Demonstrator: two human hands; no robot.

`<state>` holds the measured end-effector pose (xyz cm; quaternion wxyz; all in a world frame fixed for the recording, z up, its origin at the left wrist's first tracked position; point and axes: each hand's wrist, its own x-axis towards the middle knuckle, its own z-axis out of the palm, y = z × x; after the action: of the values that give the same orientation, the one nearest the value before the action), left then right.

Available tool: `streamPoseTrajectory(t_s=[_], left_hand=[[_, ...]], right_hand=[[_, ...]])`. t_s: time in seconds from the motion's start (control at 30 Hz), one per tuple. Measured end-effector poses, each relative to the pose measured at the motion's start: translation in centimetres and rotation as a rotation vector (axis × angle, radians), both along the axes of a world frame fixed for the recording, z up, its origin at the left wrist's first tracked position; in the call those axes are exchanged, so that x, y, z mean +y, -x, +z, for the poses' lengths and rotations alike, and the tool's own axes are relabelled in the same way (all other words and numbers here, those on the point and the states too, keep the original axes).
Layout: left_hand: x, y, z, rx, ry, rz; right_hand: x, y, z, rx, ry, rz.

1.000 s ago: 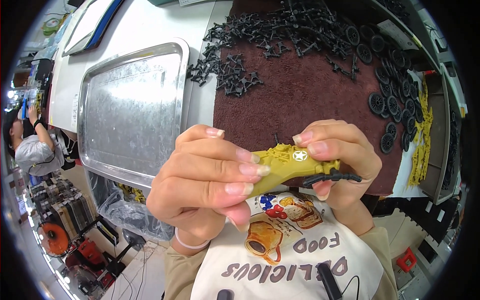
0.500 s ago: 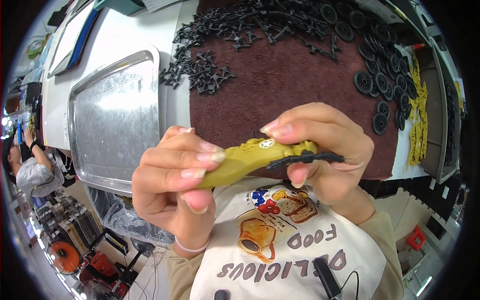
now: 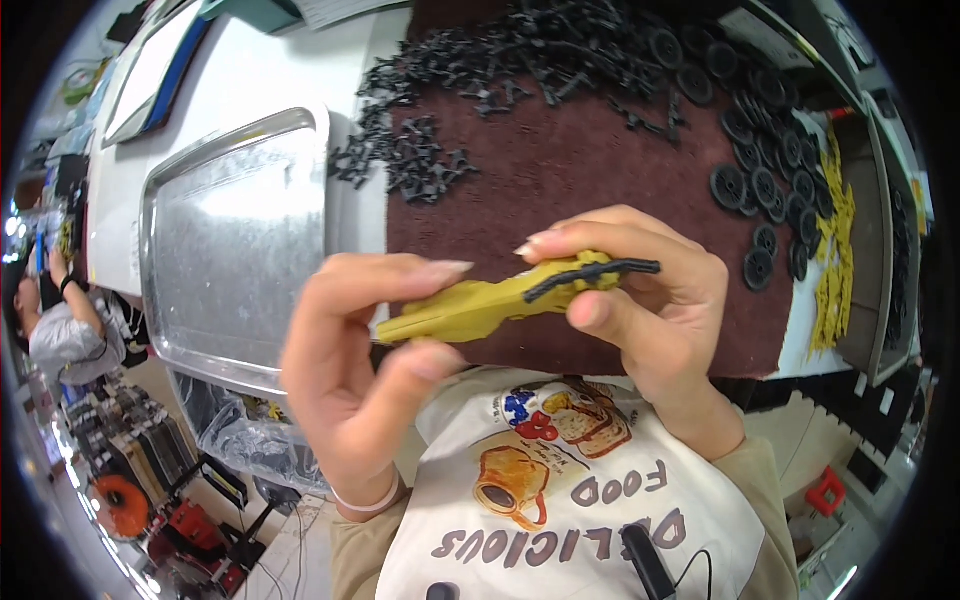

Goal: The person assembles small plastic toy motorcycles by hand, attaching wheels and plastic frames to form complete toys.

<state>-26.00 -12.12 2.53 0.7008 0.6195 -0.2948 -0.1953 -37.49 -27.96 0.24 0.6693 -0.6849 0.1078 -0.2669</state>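
An olive-yellow plastic toy motorcycle body is held level in front of my chest, above the near edge of the brown cloth. Its left, tapering end sits between the thumb and fingers of my left hand. The fingers and thumb of my right hand grip the other end. Across that right end runs a black handlebar, slanting up to the right beside my right thumb. My right fingers hide part of the body's far side.
Many small black plastic parts lie at the cloth's far left. Black spoked wheels are heaped at the right, beside yellow pieces. A metal tray lies on the left. A co-worker is at the far left.
The body has been rolled over, so its star mark has turned out of sight and a narrower side shows. My left fingers have loosened and spread slightly, the thumb now below.
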Motion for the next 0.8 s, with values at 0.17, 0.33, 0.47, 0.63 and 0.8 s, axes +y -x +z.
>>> streamPoseTrajectory(t_s=[0.17,0.33,0.47,0.63,0.8], left_hand=[[1.5,-0.9,-0.2,0.033,-0.125,-0.164],[6.6,-3.7,0.6,0.065,-0.123,0.233],[11.5,-7.3,-0.3,0.147,-0.118,0.445],[13.1,-6.8,-1.6,0.272,-0.212,0.527],[12.0,-5.6,-1.1,0.215,-0.5,0.508]], right_hand=[[1.3,-0.3,0.6,0.092,-0.251,0.072],[0.4,-0.2,0.3,-0.005,-0.112,0.042],[0.0,-0.2,-0.3,0.023,-0.096,0.027],[0.1,-0.4,-0.9,0.079,-0.055,0.035],[-0.1,-0.3,-1.2,0.094,-0.028,0.039]])
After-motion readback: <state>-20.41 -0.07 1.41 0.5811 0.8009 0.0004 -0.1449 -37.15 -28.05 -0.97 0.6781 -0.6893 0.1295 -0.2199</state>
